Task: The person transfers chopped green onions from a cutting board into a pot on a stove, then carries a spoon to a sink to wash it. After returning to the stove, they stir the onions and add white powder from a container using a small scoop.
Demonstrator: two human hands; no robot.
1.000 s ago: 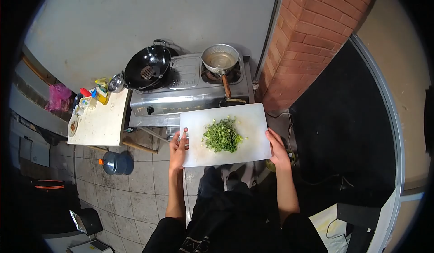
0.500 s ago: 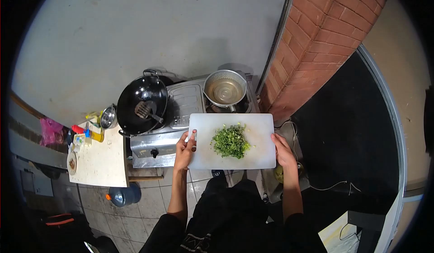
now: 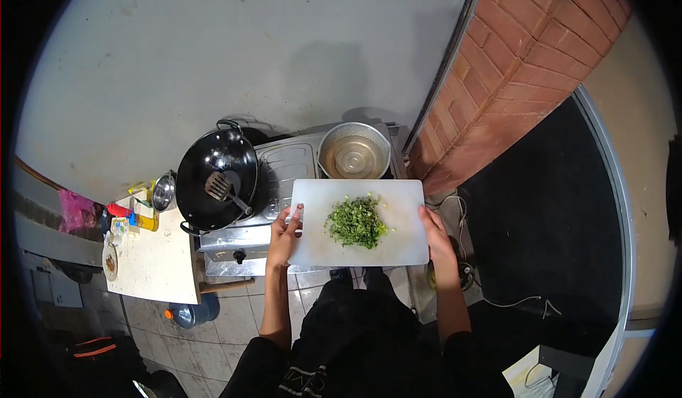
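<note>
A white cutting board (image 3: 312, 249) is held level in front of me, between both hands. On its middle lies a heap of finely chopped green herbs (image 3: 355, 222). My left hand (image 3: 284, 239) grips the board's left edge at the handle slot. At the opposite edge, my right hand (image 3: 438, 236) is closed on the board, its thumb on top and other fingers partly hidden beneath. Just past the board's far edge sits a metal pot (image 3: 354, 153) with liquid in it, on the stove (image 3: 288, 162).
A black wok (image 3: 192, 185) with a slotted spatula (image 3: 226, 187) rests on the stove's left. Further left, a pale table (image 3: 167, 259) carries a metal bowl (image 3: 164, 192), bottles and a plate (image 3: 111, 261). A blue water jug (image 3: 195, 311) lies on the floor. A brick pillar (image 3: 511, 71) stands right.
My hands and the cutting board have shifted slightly left in view, nearer the pot. The view has tilted a little, so the wok and pot appear lower.
</note>
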